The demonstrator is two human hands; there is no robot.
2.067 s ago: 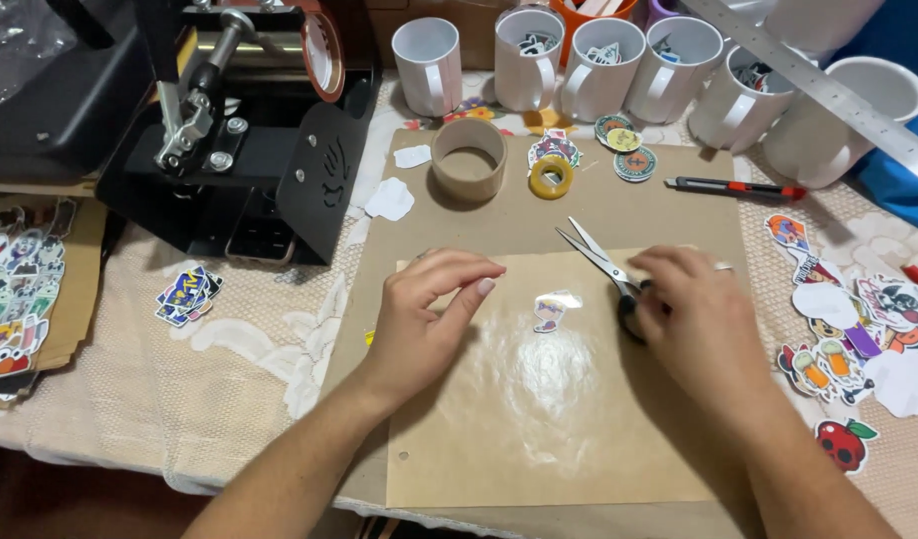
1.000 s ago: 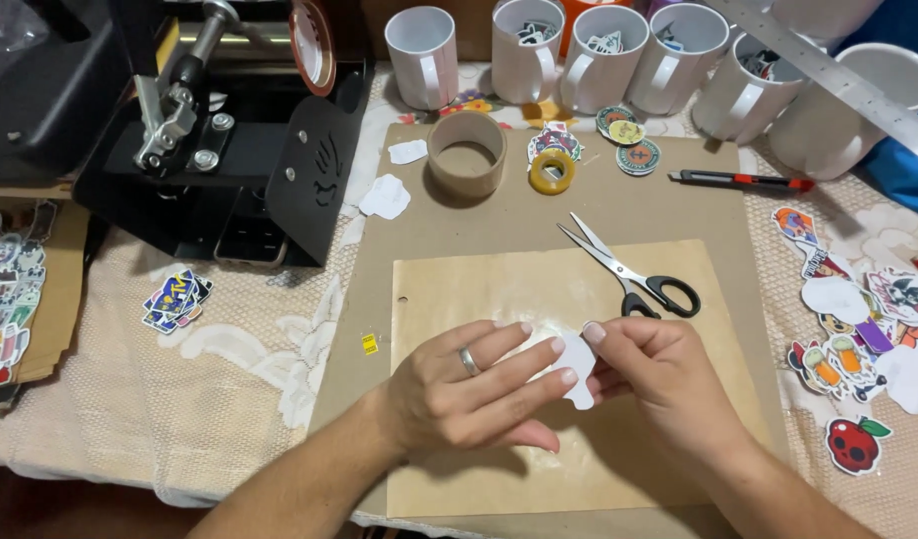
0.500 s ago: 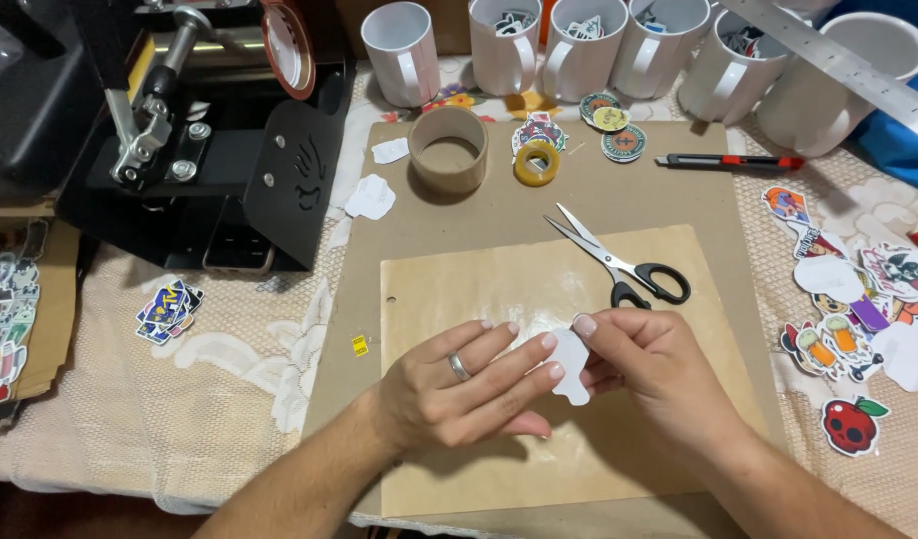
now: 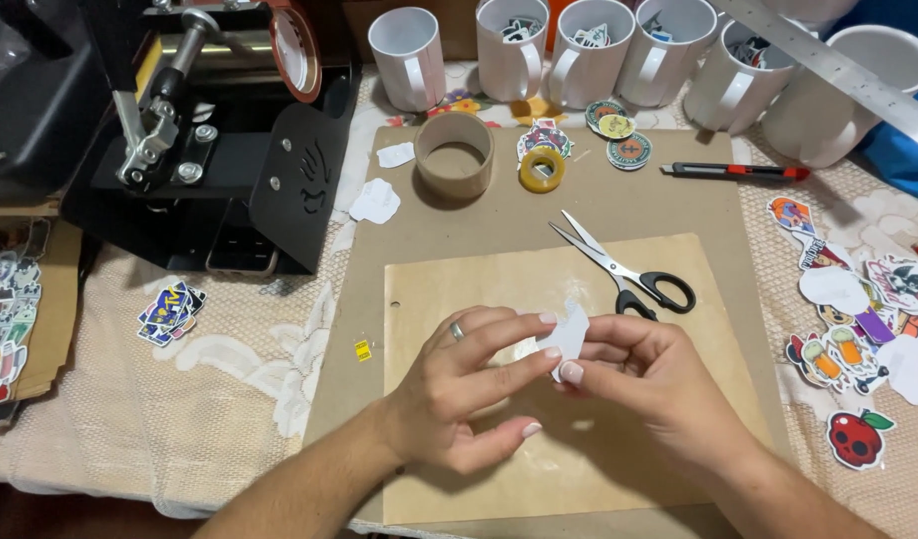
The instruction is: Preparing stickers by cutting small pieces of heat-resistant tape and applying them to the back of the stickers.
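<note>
- Since two seconds ago both hands have left the board and the scissors and come together, lifting a small white paper cutout off the surface; over the last half second they have barely shifted.
- At far left, a stack of printed sticker sheets lies at the table edge, with a black mug press behind it and a loose colourful sticker on the lace tablecloth.
- The left hand, a ring on one finger, pinches the cutout's left edge between thumb and fingertips.
- The cutout is held just above the light wooden board, between the two hands.
- The right hand grips the cutout's right lower edge with thumb and forefinger closed on it.
- Behind, a cardboard tape core and a small yellow tape roll sit near a row of white mugs.
- Black-handled scissors lie shut on the board, just beyond the right hand.
- At right, a red-tipped utility knife, a metal ruler and scattered cut stickers.
</note>
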